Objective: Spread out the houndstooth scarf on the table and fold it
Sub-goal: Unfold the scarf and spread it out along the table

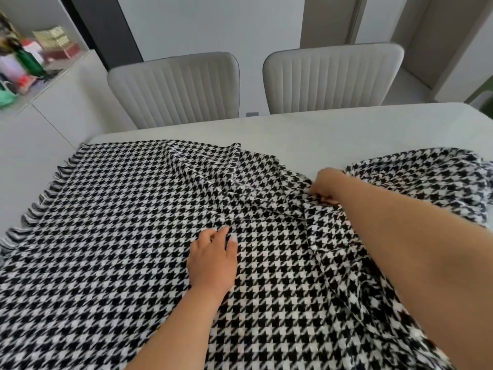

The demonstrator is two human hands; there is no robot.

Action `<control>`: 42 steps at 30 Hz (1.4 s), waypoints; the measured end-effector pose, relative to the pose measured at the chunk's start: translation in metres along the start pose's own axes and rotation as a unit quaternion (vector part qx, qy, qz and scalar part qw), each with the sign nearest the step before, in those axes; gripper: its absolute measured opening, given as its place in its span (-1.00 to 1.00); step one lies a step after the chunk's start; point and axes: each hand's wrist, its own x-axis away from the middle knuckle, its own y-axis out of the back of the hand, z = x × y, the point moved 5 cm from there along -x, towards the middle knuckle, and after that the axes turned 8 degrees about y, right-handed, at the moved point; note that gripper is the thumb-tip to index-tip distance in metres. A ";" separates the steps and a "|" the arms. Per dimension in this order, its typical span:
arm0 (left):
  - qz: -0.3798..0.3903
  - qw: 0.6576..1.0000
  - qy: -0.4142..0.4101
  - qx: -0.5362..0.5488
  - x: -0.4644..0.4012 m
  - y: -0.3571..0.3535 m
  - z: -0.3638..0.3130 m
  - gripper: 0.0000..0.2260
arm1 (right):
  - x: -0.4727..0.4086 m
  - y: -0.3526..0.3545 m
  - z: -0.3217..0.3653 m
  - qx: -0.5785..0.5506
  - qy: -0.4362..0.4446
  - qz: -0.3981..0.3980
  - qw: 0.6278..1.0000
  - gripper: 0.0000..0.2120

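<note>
Black-and-white houndstooth woven scarf [120, 236] spread across the pale grey desk [346, 129], covering most of the near side. Long axis running left to right: fringed short end [40, 201] pointing left at the desk's left edge, the other end bunched in a loose heap at far right [426, 180]. Left half lying mostly flat; diagonal creases fanning from the middle toward the far edge. Near edge out of view below the frame.

Left hand [213, 257] laid palm-down on the flat cloth near the middle, fingers straight and close together, pressing the fabric, grasping nothing. Right hand [326, 184] farther back and to the right, fingers curled into a gathered ridge of the scarf, pinching the cloth where the folds converge; right forearm crossing over the draped right portion.

Behind the desk, two light grey upholstered chairs with vertical ribbed backs, the left chair [176, 86] and the right chair [333, 76], side by side against the far edge. At far left, a white sideboard [53, 102] carrying blurred bottles and boxes [26, 60], too smeared to identify.
</note>
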 end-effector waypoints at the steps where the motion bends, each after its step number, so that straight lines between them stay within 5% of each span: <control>1: -0.001 1.000 0.001 0.001 -0.001 0.000 0.000 -0.57 | 0.000 0.010 -0.001 0.007 0.000 -0.021 1.000 -0.70; 3: 0.000 1.000 0.002 0.016 0.000 0.000 -0.002 -0.57 | -0.006 0.048 -0.007 -0.079 0.024 -0.168 0.982 -0.73; 5: 0.002 0.999 -0.007 0.038 -0.001 0.001 -0.004 -0.56 | -0.008 0.081 -0.019 -0.185 0.035 -0.300 0.935 -0.49; 7: 0.006 0.998 -0.017 0.053 -0.001 0.001 -0.007 -0.56 | -0.011 0.089 -0.025 -0.176 0.022 -0.302 0.937 -0.29; 10: -0.007 0.998 -0.045 0.049 0.004 0.003 -0.010 -0.56 | 0.006 0.066 -0.014 -0.054 0.075 -0.320 0.943 -0.29; 14: -0.010 0.999 -0.047 -0.013 0.017 0.002 -0.005 -0.54 | 0.055 -0.032 0.007 0.060 0.241 -0.169 0.954 -0.37; 17: 0.050 0.994 -0.046 -0.090 0.019 -0.006 0.007 -0.46 | 0.049 -0.058 -0.035 0.193 0.165 -0.050 0.966 -0.29; 20: 0.072 0.994 -0.043 -0.076 0.021 0.000 0.011 -0.46 | 0.049 -0.032 -0.057 0.174 0.071 -0.038 0.981 -0.26; 24: 0.020 0.993 -0.070 -0.091 0.048 0.011 -0.002 -0.51 | 0.106 -0.052 -0.010 0.205 0.218 -0.133 0.945 -0.28; 30: 0.003 0.986 -0.133 -0.103 0.107 -0.002 -0.013 -0.55 | 0.190 -0.127 -0.031 0.263 0.305 -0.085 0.911 -0.34; 35: 0.077 0.989 -0.017 -0.123 0.135 -0.012 0.003 -0.50 | 0.217 -0.134 -0.078 0.254 0.233 -0.050 0.937 -0.33; 42: 0.048 0.998 -0.025 -0.010 0.176 0.022 -0.029 -0.67 | 0.256 -0.091 -0.077 0.092 0.247 -0.107 0.959 -0.45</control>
